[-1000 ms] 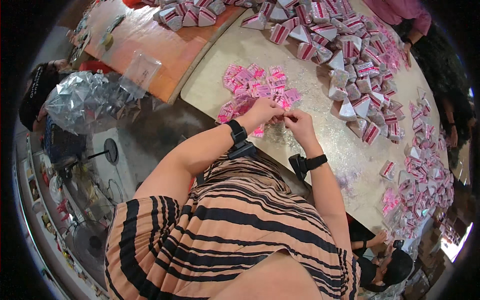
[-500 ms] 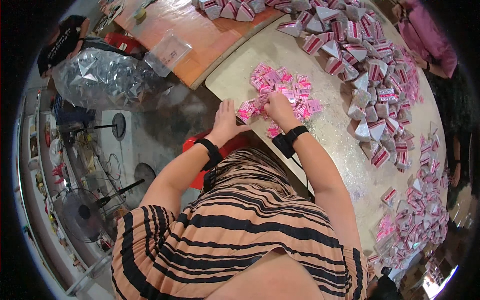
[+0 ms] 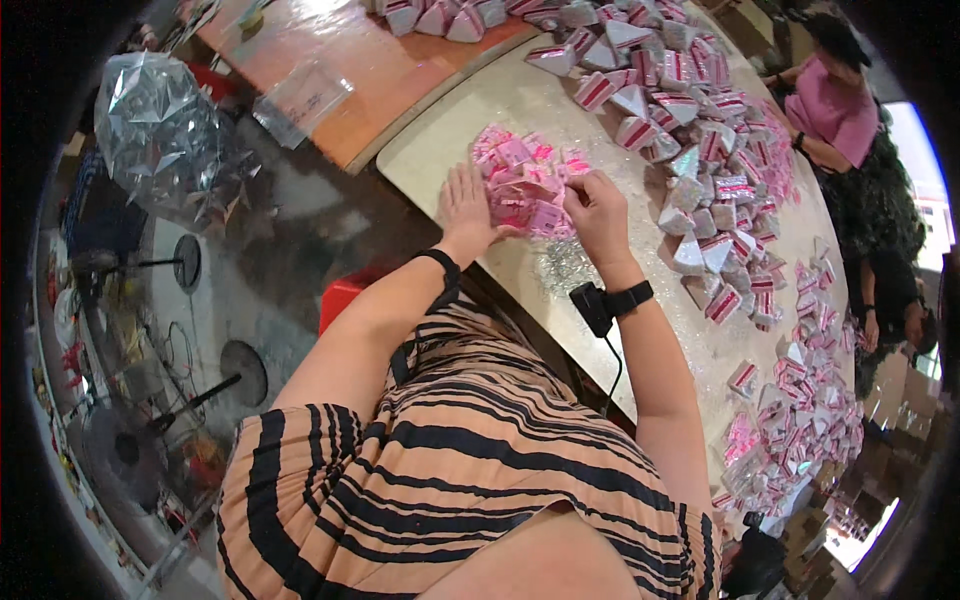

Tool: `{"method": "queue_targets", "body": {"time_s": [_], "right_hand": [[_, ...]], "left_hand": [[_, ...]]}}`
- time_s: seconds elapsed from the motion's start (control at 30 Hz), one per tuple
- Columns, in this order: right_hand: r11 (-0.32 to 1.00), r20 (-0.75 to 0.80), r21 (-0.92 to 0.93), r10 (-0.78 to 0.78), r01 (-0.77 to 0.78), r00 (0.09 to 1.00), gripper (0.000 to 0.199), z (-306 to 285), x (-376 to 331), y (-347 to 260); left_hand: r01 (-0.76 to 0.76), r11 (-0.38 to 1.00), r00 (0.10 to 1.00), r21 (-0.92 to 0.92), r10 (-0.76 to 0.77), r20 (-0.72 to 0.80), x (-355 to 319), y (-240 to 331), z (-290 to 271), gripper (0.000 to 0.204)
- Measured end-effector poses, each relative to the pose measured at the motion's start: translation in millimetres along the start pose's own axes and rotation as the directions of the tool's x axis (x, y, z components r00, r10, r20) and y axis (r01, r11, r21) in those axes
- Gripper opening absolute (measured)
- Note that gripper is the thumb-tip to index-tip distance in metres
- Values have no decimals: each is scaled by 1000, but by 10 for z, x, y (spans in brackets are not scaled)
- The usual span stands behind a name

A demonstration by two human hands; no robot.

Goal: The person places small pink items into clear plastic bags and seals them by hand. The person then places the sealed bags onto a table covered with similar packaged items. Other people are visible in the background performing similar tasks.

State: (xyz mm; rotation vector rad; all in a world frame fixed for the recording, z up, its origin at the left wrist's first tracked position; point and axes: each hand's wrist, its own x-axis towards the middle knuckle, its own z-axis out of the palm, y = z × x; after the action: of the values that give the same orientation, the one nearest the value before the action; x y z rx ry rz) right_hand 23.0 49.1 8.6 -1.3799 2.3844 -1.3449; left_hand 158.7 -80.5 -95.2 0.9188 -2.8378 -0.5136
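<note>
A heap of small pink cards (image 3: 515,160) lies near the table's left corner, between my two hands. My left hand (image 3: 465,213) is open, its fingers stretched out along the heap's left side and touching the cards. At the right side of the heap is my right hand (image 3: 598,215), fingers curled and pressed together; what they hold, if anything, is hidden. Just below the heap, silvery glitter or shreds (image 3: 565,265) are scattered on the pale tabletop (image 3: 640,330).
Many wedge-shaped silver-white packs with pink bands (image 3: 720,190) cover the table's far right, with more packs (image 3: 800,400) at the near right. An orange board (image 3: 370,80) adjoins at the far left. A clear bag (image 3: 170,130), fans (image 3: 240,372) and a co-worker in pink (image 3: 840,120) are around.
Both hands have drawn the spread cards into a tighter heap. My left hand has come onto the tabletop against it, and my right hand has shifted from among the cards to their right edge.
</note>
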Motion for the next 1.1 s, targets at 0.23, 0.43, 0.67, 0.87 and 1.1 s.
{"method": "queue_targets", "body": {"time_s": [0.23, 0.43, 0.67, 0.87, 1.1], "right_hand": [[998, -36, -28, 61, -62, 998, 9, -358, -200, -189], [993, -158, -112, 13, -30, 987, 12, -482, -36, -392], [773, -319, 569, 523, -282, 790, 6, -266, 254, -364], [610, -337, 784, 572, -113, 748, 11, 97, 534, -348], [381, -221, 922, 669, -72, 710, 8, 190, 577, -466]], "left_hand": [[-346, 734, 937, -585, 308, -168, 241, 473, -865, 56], [-386, 511, 827, -768, 560, -43, 699, 854, -1357, 15], [0, 367, 823, -930, 529, 209, 1268, 804, -1520, 11], [36, 226, 785, -973, 597, 168, 1590, 640, -1438, 8], [-213, 249, 701, -945, 712, 30, 1638, 544, -1516, 8]]}}
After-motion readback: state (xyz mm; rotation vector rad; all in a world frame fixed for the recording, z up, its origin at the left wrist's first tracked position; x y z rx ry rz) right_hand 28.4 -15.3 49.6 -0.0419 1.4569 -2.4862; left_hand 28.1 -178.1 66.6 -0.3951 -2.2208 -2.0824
